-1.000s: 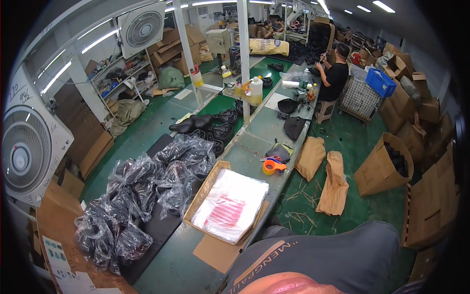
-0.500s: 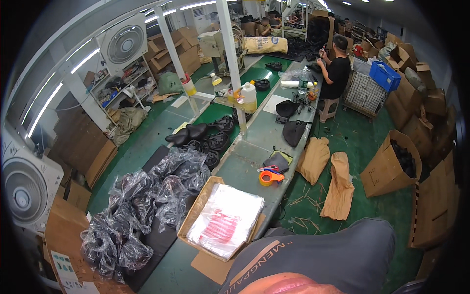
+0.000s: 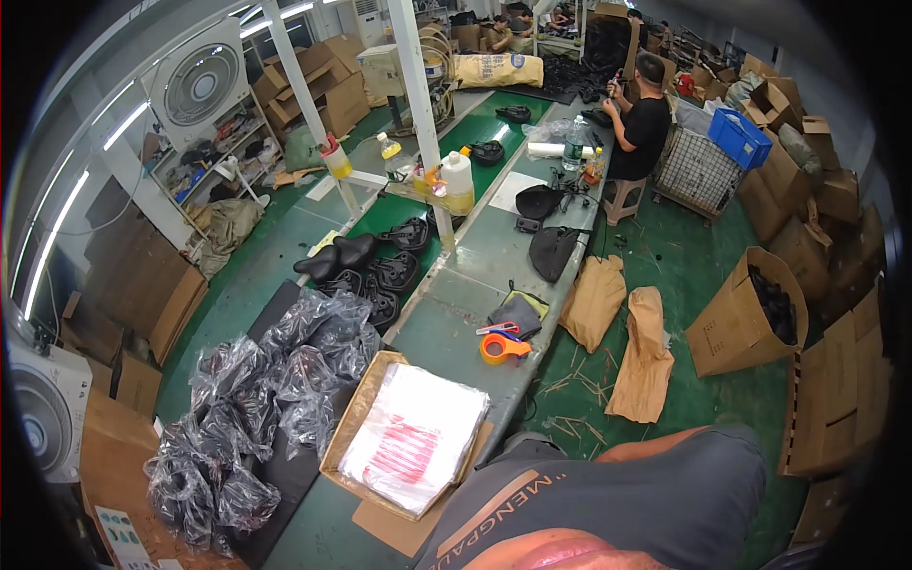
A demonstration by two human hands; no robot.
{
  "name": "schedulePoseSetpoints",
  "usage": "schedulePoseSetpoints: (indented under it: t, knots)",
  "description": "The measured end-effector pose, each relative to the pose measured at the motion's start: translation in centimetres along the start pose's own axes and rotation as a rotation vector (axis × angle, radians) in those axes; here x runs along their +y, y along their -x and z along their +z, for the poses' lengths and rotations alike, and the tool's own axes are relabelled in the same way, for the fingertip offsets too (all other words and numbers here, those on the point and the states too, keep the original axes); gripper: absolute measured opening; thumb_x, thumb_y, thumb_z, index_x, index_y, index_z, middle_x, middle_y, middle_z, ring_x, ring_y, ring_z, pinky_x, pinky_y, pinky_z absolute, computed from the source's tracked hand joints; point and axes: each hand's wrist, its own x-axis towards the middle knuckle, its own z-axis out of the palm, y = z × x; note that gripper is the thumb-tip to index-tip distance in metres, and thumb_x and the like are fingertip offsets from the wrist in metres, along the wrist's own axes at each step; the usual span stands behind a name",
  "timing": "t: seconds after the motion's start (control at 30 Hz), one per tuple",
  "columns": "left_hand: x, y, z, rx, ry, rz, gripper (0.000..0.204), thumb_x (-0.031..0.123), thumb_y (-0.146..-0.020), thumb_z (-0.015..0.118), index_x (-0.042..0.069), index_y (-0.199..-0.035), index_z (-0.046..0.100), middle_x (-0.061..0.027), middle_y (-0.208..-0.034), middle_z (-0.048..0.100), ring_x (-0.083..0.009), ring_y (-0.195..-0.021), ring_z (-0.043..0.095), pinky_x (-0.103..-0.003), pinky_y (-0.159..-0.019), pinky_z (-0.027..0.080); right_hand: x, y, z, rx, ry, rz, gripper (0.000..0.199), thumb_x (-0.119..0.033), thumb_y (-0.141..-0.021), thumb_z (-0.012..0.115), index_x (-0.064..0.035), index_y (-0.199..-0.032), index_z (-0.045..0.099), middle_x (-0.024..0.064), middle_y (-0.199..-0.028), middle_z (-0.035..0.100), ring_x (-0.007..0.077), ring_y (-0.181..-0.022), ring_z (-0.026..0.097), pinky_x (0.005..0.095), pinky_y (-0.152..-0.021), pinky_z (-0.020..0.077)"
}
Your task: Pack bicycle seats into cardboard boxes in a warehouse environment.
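Neither of my hands is in view. A strip of a bare arm [image 3: 655,445] shows past my grey shirt at the lower right, its hand hidden. Closest to my body on the bench is a shallow cardboard box [image 3: 334,439] holding a stack of clear plastic bags [image 3: 432,404] with red print. To its left, several dark items in clear plastic wrap [image 3: 242,408] lie heaped on a black mat. An orange tape roll [image 3: 494,348] rests near the bench's right edge, beside a red-handled cutter [image 3: 499,329] and a grey cloth [image 3: 516,315].
Black saddles [image 3: 337,254] sit on the green belt beyond the heap. White posts [image 3: 418,114] rise along the bench. Brown paper sacks [image 3: 642,356] and an open carton [image 3: 746,323] stand on the floor at right. A co-worker [image 3: 644,119] sits farther along the bench.
The view has shifted slightly, so the bench and its contents appear farther left. A bare arm now shows past my shirt at lower right. The co-worker's hands have moved slightly.
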Motion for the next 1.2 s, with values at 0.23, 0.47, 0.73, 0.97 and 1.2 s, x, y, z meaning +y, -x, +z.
schedulePoseSetpoints:
  t: [0.23, 0.47, 0.73, 0.97, 1.2]
  knots:
    - [0.8, -1.6, -1.3, 0.0, 0.049, -0.007, 0.047, 0.041, -0.106, 0.055, 0.004, -0.085, 0.077, -0.022, -0.083, 0.075, -0.0447, -0.082, 0.073, -0.053, -0.076, 0.056, -3.9, 9.2, -4.7, -0.066, -0.005, 0.095, 0.031, -0.018, -0.098, 0.071, -0.006, -0.127, 0.073, 0.0113, -0.104, 0.078, 0.0232, -0.085, 0.076, 0.0403, -0.07, 0.0645]
    - [2.2, -5.1, -3.3, 0.005, 0.057, 0.004, 0.049, 0.041, -0.107, 0.054, 0.004, -0.084, 0.077, -0.0219, -0.082, 0.074, -0.0445, -0.08, 0.073, -0.053, -0.075, 0.056, -18.3, 18.5, -2.3, -0.165, 0.036, 0.181, 0.041, -0.02, -0.098, 0.071, -0.0066, -0.136, 0.066, 0.012, -0.106, 0.079, 0.0271, -0.084, 0.078, 0.0449, -0.071, 0.0644]
    - [4.4, -10.2, -5.7, -0.013, 0.071, 0.019, 0.05, 0.04, -0.107, 0.053, 0.004, -0.083, 0.076, -0.0219, -0.081, 0.074, -0.0443, -0.079, 0.073, -0.053, -0.074, 0.056, -18.2, 12.0, -9.3, 0.037, 0.791, 0.126, 0.02, -0.012, -0.091, 0.066, -0.0089, -0.109, 0.076, 0.0106, -0.096, 0.08, 0.0241, -0.078, 0.076, 0.0423, -0.067, 0.0605]
    - [6.0, 2.3, -7.5, -0.092, 0.095, -0.321, 0.051, 0.04, -0.108, 0.052, 0.003, -0.082, 0.076, -0.0219, -0.08, 0.074, -0.0442, -0.078, 0.073, -0.052, -0.073, 0.056, -29.7, 18.9, -17.2, 0.899, 0.929, -0.522, 0.04, -0.037, -0.096, 0.067, -0.0041, -0.117, 0.073, 0.022, -0.111, 0.075, 0.0406, -0.102, 0.072, 0.0498, -0.088, 0.0575]
    - [10.8, -7.8, -5.3, 0.604, 0.254, -0.548, 0.025, 0.022, -0.102, 0.072, 0.002, -0.117, 0.074, -0.0184, -0.109, 0.076, -0.0331, -0.096, 0.074, -0.042, -0.085, 0.058, -43.4, 13.1, -26.8, 0.767, 0.824, -0.571, 0.044, -0.031, -0.094, 0.074, -0.0002, -0.126, 0.07, 0.0193, -0.099, 0.077, 0.0351, -0.09, 0.075, 0.0454, -0.082, 0.0581]
